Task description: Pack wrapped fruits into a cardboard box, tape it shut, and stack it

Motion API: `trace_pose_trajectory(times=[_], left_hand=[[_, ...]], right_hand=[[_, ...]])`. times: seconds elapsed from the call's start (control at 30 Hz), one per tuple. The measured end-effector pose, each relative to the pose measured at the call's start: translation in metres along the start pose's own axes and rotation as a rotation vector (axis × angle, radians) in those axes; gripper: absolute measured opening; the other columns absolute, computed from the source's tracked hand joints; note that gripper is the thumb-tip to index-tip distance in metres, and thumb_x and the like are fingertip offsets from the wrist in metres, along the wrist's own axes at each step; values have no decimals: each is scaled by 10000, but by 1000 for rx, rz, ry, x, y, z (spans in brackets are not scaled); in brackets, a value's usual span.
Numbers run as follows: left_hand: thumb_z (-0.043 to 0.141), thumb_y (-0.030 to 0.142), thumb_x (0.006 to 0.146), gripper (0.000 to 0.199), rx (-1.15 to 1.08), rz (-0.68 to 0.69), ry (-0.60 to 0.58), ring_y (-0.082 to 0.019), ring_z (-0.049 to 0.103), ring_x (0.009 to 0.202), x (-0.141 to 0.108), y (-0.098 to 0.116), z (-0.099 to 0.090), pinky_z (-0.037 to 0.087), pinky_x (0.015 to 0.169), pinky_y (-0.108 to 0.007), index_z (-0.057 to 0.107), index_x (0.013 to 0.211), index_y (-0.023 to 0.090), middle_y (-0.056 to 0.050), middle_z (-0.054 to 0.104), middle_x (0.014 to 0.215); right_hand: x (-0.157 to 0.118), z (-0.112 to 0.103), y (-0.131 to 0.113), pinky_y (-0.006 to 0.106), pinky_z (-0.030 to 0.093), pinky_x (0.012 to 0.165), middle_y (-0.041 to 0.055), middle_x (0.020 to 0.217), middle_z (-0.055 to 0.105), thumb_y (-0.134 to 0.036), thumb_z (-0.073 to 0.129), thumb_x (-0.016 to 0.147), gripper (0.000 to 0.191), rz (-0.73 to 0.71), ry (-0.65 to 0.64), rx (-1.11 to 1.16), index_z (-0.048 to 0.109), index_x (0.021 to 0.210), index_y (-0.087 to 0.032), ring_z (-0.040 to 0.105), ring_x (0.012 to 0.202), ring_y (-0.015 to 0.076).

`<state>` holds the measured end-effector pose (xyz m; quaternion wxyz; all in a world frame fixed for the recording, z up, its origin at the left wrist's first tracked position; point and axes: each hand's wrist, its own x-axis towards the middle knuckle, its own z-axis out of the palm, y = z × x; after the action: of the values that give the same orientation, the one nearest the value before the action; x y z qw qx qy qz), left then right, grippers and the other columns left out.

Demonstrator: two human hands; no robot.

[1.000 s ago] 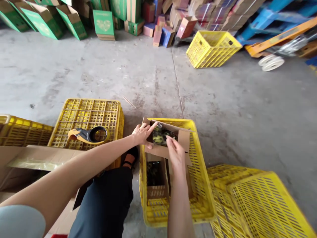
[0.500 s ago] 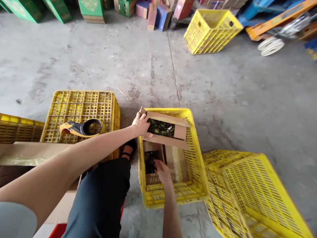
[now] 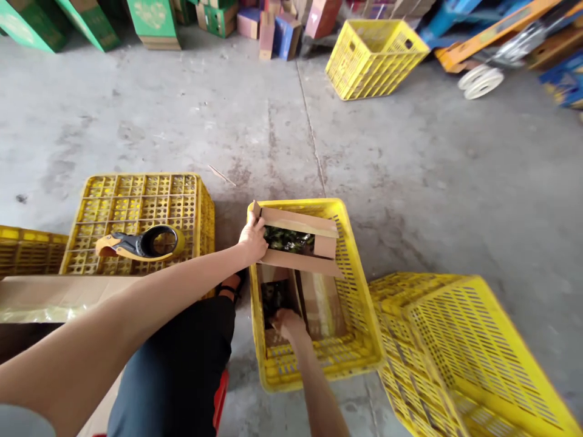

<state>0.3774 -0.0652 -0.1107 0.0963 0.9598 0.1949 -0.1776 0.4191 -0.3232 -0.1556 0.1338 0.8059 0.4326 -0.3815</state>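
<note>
My left hand (image 3: 254,240) is closed round the left end of an open cardboard box (image 3: 325,246). Dark green items in shiny clear wrap show inside this box, whose long flaps stand out on both sides. It rests near the far end of a yellow plastic crate (image 3: 362,285). Below it in the crate, my right hand (image 3: 289,323) reaches into a second open cardboard box (image 3: 295,291) with dark, shiny contents (image 3: 272,295). The fingers of that hand are curled down and partly hidden; what they grip is not visible. Another taped cardboard piece (image 3: 322,300) lies beside this box.
A tape dispenser (image 3: 136,244) lies on an upturned yellow crate (image 3: 189,212) at left. Tilted yellow crates (image 3: 492,340) stand at right, another yellow crate (image 3: 373,67) farther off. A pallet jack (image 3: 494,42) and coloured cartons (image 3: 152,21) line the back.
My right hand has moved toward the near left of the lower box, and its fingers have curled down. My left hand stays on the upper box. The whole view has shifted slightly.
</note>
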Motion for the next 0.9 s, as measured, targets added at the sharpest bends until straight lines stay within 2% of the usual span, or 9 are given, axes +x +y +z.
trace_pose_trajectory(times=[0.07, 0.17, 0.2, 0.27, 0.33, 0.43, 0.57, 0.73, 0.9], left_hand=[[620, 329, 909, 328, 45, 12, 4, -469, 265, 1468, -1, -1, -1, -43, 1171, -781, 803, 1176, 381, -139, 690, 1245], [600, 369, 938, 313, 114, 15, -10, -454, 252, 1479, -5, -1, -5, -46, 1164, -792, 793, 1182, 404, -110, 695, 1260], [596, 373, 946, 305, 120, 13, -13, -449, 256, 1478, -7, -1, -7, -39, 1161, -795, 793, 1177, 407, -102, 698, 1254], [578, 372, 968, 295, 115, 17, -11, -439, 270, 1472, -10, -1, -10, -14, 1161, -794, 798, 1161, 398, -97, 699, 1244], [562, 360, 982, 298, 104, 22, -1, -434, 281, 1471, -11, -1, -12, 11, 1167, -786, 805, 1154, 377, -106, 692, 1247], [526, 355, 1003, 318, 88, 15, 18, -417, 293, 1474, -8, -3, -12, 44, 1181, -774, 807, 1154, 353, -116, 667, 1298], [442, 405, 1045, 382, 85, -16, 0, -397, 266, 1498, -5, -7, -9, 94, 1183, -788, 804, 1138, 331, -93, 619, 1405], [488, 360, 1030, 335, 8, 11, -18, -410, 301, 1486, -10, -10, -22, 99, 1165, -815, 808, 1118, 316, -97, 651, 1387], [517, 312, 1002, 301, -203, 78, -127, -343, 609, 1266, -33, -13, -79, 261, 1163, -723, 773, 1146, 247, -103, 747, 1234]], right_hand=[[-13, -39, 7, 291, 565, 826, 76, 1067, 798, -344, 464, 1057, 311, -63, 102, 72, 745, 1167, -269, 763, 994, 216], [-7, -106, 2, 316, 520, 925, 116, 1203, 761, -354, 315, 1095, 435, -174, 558, 291, 684, 1278, -214, 720, 1081, 234], [4, -126, -4, 327, 492, 979, 135, 1223, 751, -327, 311, 1094, 434, -172, 592, 266, 689, 1259, -192, 697, 1132, 244], [34, -157, -21, 326, 470, 1008, 153, 1213, 748, -265, 372, 1076, 375, -128, 382, 152, 704, 1216, -162, 687, 1156, 252], [71, -174, -40, 327, 480, 1005, 195, 1340, 686, -264, 573, 1005, 362, -117, 330, 133, 642, 1332, -124, 678, 1189, 272], [115, -177, -58, 310, 498, 982, 187, 1395, 658, -205, 709, 903, 524, -102, 298, 117, 594, 1412, -152, 664, 1224, 282], [129, -168, -48, 340, 494, 998, 180, 1303, 705, -71, 515, 964, 409, -68, 355, 100, 663, 1329, -180, 682, 1195, 275], [105, -172, -2, 367, 498, 1027, 223, 1261, 717, -120, 498, 982, 314, -12, 437, 96, 743, 1178, -106, 694, 1171, 291], [57, -174, 8, 368, 495, 1094, 170, 1337, 713, -227, 455, 1006, 400, -100, 540, 116, 689, 1310, -113, 666, 1252, 256]])
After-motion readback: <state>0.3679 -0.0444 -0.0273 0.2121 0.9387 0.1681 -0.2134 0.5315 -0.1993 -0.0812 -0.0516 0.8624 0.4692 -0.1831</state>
